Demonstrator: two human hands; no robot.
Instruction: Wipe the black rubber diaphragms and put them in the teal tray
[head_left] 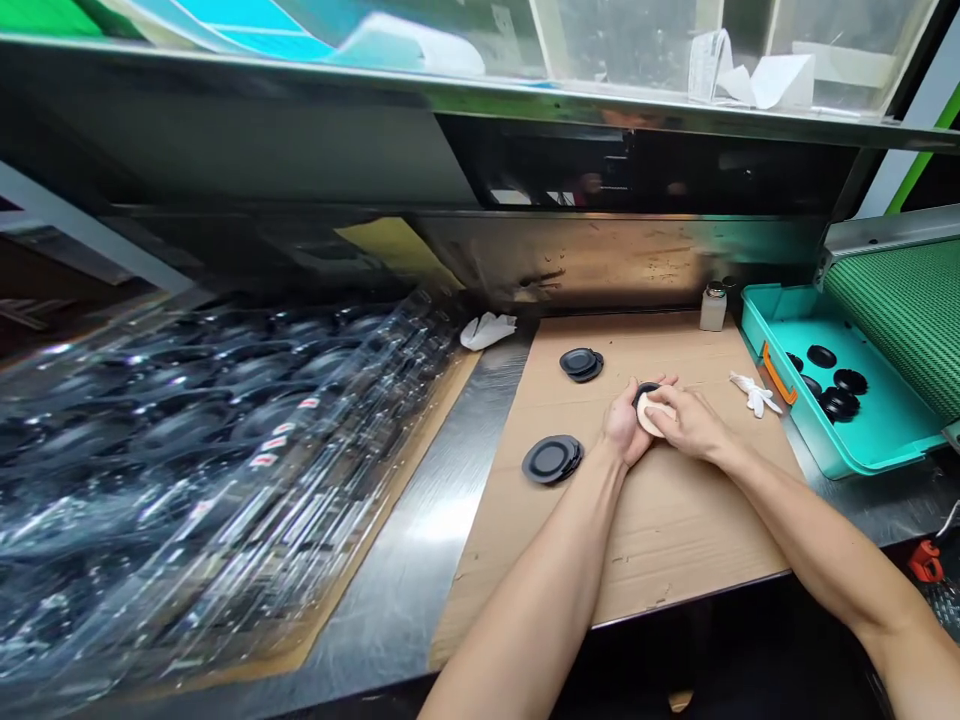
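Over the cardboard sheet (697, 540), my left hand (622, 422) cups a small black round part (646, 388), its fingers curled beneath. Closed on a beige round pad (651, 416), my right hand (694, 425) holds it against the black part, which it mostly covers. To the left of my hands lie two small stacks of black discs: a nearer stack (552, 460) beside my left forearm and a farther stack (580, 364) beyond it.
A teal bin (892, 440) with several black round parts stands right, below a green conveyor belt (900, 300). White crumpled material (754, 394) and a small bottle (713, 308) are near it. Clear plastic trays (247, 450) fill the left; another white piece (487, 330) lies behind.
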